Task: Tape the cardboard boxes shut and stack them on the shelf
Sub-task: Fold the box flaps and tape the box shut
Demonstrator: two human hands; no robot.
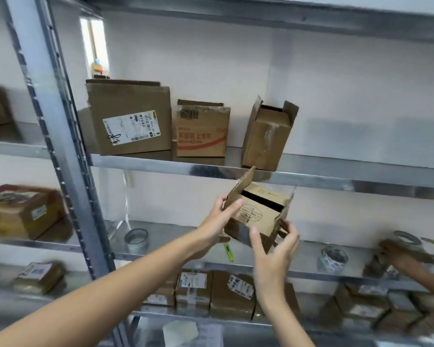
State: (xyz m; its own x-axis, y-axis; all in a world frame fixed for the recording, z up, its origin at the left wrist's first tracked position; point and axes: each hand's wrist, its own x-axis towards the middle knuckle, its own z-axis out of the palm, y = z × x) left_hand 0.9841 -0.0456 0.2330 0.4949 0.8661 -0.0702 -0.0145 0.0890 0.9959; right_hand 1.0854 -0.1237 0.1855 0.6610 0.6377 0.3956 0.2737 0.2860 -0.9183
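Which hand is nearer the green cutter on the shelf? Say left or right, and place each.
Left. The left hand grips the box just above-left of the green cutter, which shows right beside its wrist. The right hand holds the box's other side, further right of the cutter.

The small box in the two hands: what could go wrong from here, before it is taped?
1. The small box is held in the air with its flaps open; the left hand and right hand touch only its sides, so it might slip.
2. The tape roll and green cutter lie underneath; a dropped box could knock them.
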